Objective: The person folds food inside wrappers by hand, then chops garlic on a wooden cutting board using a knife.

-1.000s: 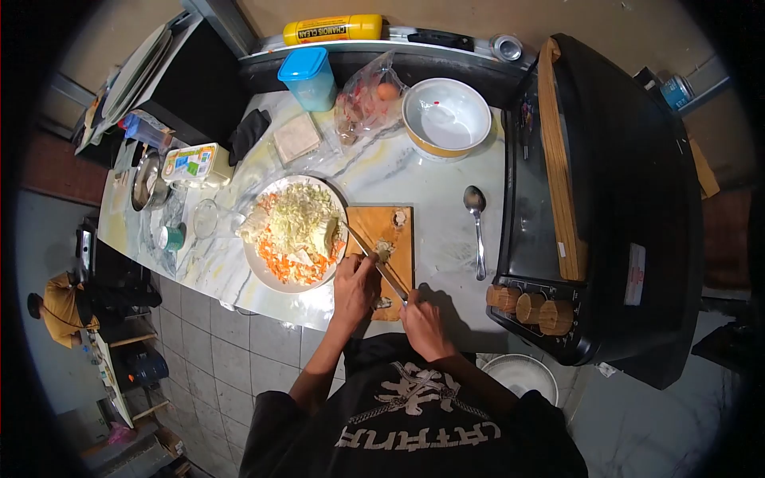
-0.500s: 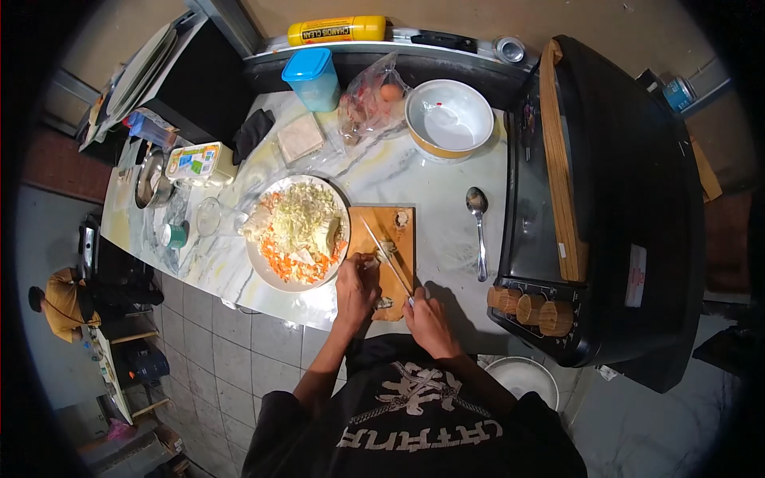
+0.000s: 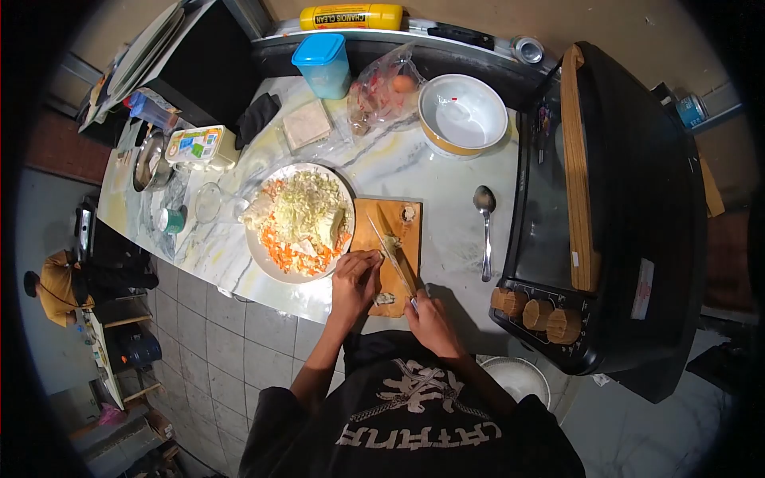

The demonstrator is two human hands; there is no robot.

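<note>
My right hand (image 3: 431,320) is closed around the handle of a knife (image 3: 386,245), whose blade slants up and left over the wooden cutting board (image 3: 405,301). On the board's left edge, my left hand (image 3: 355,280) has its fingers curled beside the blade; whatever they pinch is hidden. A small pale chopped piece (image 3: 392,241) lies against the blade, and more greyish bits (image 3: 385,299) sit lower on the board. Left of the board, a white plate (image 3: 263,267) carries shredded cabbage (image 3: 299,197) and diced carrot (image 3: 288,253).
A spoon (image 3: 485,231) lies right of the board, near a black oven (image 3: 542,215). Behind stand a bowl (image 3: 462,119), a plastic bag (image 3: 378,92) with an egg, and a blue-lidded container (image 3: 323,68). At far left, a person (image 3: 60,287) is by another table.
The view has shifted slightly, so the counter items appear moved. My left fingers have shifted a little on the board, and the knife blade still lies at a slant over it.
</note>
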